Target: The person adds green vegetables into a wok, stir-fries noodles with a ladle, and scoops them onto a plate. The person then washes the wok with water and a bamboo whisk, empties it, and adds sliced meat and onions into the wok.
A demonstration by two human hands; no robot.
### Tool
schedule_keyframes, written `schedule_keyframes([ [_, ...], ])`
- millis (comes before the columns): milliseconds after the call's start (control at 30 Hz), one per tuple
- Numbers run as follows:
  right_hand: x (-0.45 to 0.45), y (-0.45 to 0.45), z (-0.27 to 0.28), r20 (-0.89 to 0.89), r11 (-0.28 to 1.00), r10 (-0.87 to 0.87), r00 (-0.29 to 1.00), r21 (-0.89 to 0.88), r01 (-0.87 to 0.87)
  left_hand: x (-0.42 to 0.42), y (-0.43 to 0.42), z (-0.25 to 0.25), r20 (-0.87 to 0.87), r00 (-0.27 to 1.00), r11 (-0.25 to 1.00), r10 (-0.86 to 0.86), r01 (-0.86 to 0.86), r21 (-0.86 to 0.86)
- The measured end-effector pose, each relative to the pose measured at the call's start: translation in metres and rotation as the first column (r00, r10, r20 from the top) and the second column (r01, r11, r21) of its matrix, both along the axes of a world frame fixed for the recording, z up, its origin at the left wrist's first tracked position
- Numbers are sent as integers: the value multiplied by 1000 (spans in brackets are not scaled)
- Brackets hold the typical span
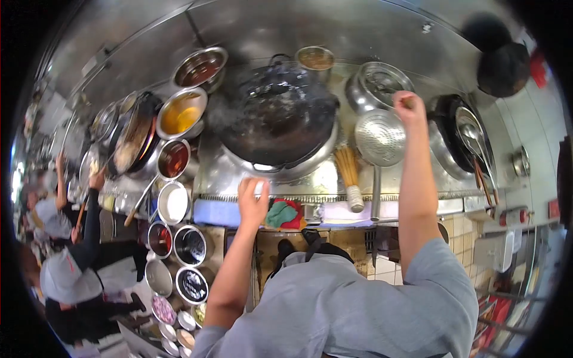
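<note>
A large black wok (280, 119) sits on the stove in front of me, with steam over its left side. Near the wok's front edge, my left hand (253, 198) is closed round something small and white, too small to name. My right hand (409, 106) is raised at the right, its fingers wrapped round the end of a brownish handle beside a metal pot (379, 83). Below that hand lies a perforated skimmer (380, 137). A bamboo brush (346, 170) rests between the wok and the skimmer.
Bowls of sauce and oil (181, 115) line the left side, with more containers (191, 246) below. Green and red cloths (283, 215) lie at the stove's front edge. Another wok (459, 137) holds ladles at the right. Co-workers (71, 277) stand at the left.
</note>
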State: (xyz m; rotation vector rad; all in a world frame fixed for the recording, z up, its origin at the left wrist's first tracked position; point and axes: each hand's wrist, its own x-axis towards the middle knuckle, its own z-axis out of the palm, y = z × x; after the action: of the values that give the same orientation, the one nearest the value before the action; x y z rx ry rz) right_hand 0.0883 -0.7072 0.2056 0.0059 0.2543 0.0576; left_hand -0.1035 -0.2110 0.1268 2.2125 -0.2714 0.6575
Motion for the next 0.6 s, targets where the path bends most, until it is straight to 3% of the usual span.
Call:
schedule_keyframes([
  [67,-30,26,43,46,995,68,997,66,-71,28,-13,43,118,991,987,-59,40,154],
  [100,-41,37,57,31,995,56,998,84,-58,41,-9,35,121,992,988,-46,27,151],
  [167,-66,58,83,23,994,39,999,97,-41,63,-5,2,-287,940,940,-185,254,228],
  [267,-112,100,113,2,994,13,1000,108,-13,60,-13,-5,-212,967,961,-138,183,207],
  [367,-153,129,120,120,980,99,988,159,-118,57,-19,-8,-132,977,973,-165,183,138],
  [533,-213,159,108,147,932,222,964,260,-254,61,-18,-10,-277,951,974,-139,182,136],
  [600,-232,161,101,120,919,293,948,239,-315,61,-16,-14,-148,965,964,-215,234,129],
])
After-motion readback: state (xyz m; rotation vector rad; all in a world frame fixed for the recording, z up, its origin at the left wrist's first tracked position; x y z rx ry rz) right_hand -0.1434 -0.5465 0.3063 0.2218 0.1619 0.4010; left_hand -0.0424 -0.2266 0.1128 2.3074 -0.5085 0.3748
